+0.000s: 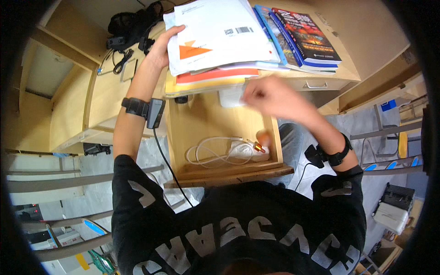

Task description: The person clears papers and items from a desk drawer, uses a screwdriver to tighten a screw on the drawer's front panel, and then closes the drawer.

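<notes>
A pile of papers and envelopes [215, 41] lies at the desk's front edge, a white one with an orange print on top and red and yellow ones beneath. My left hand [162, 48] is closed on the pile's left edge, thumb on top, other fingers mostly hidden. Below it, a wooden drawer [215, 123] is pulled out toward me. My right hand [275, 98] hangs over the drawer's far right part, smeared by motion, beside a white flat object [231, 97]. Near the drawer's front are a white cable [199, 151], a white crumpled item [247, 151] and a shiny orange-gold piece [259, 146].
Several books [305, 39] are stacked on the desk right of the pile. A black bag [133, 23] and a coiled black cable [123, 62] lie at the far left. A closed drawer with a metal handle [316, 85] is at the right. Metal rails [59, 183] stand at both sides.
</notes>
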Motion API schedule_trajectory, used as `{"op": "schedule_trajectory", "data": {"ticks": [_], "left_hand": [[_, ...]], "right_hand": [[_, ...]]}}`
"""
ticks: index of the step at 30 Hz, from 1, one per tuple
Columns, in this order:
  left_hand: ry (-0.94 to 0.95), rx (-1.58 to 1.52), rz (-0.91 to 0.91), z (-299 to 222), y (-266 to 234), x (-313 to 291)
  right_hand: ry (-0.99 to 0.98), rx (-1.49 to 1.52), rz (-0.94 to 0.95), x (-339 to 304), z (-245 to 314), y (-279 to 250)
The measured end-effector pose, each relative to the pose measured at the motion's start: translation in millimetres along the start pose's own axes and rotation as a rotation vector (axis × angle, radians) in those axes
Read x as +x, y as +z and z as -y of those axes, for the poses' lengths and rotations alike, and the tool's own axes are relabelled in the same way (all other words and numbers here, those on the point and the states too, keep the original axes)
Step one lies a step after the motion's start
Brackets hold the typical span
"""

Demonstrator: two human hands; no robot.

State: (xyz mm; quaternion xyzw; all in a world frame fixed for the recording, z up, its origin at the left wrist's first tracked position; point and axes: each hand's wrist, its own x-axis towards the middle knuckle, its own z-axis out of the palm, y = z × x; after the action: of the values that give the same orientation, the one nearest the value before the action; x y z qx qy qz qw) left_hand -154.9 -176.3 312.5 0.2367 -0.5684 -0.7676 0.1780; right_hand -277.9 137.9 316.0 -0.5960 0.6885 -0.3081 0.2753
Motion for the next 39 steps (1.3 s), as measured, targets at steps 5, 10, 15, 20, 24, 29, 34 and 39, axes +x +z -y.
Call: {"op": "schedule_trajectory", "data": {"ticks": [5, 10, 15, 20, 24, 29, 34, 39], "left_hand": [[0.005, -0.027, 0.026, -8, -1, -28], [0.07, -0.021, -0.065, -7, -15, -91], [0.106, -0.02, -0.077, 17, -25, -160], [-0.032, -0.049, -0.002, 60, -36, -198], [-0.27, -0.09, 0.054, 89, -16, -206], [-0.493, -0.401, 0.166, 114, -5, -208], [-0.485, -0.481, 0.233, 122, 17, -215], [-0.34, -0.749, 0.258, 109, 51, -207]], "right_hand": [[-0.133, -0.535, 0.274, 37, -67, 81], [0.072, -0.596, 0.428, 94, -107, 85], [-0.064, -0.637, 0.318, 95, -129, 93], [-0.295, -0.914, 0.2, 86, -103, 118], [-0.63, -1.007, -0.246, 78, -96, 117], [-0.685, -0.79, -0.235, 32, -39, 123], [-0.657, -0.321, -0.273, -20, 39, 105], [-0.527, 0.09, -0.273, -25, 61, 88]]}}
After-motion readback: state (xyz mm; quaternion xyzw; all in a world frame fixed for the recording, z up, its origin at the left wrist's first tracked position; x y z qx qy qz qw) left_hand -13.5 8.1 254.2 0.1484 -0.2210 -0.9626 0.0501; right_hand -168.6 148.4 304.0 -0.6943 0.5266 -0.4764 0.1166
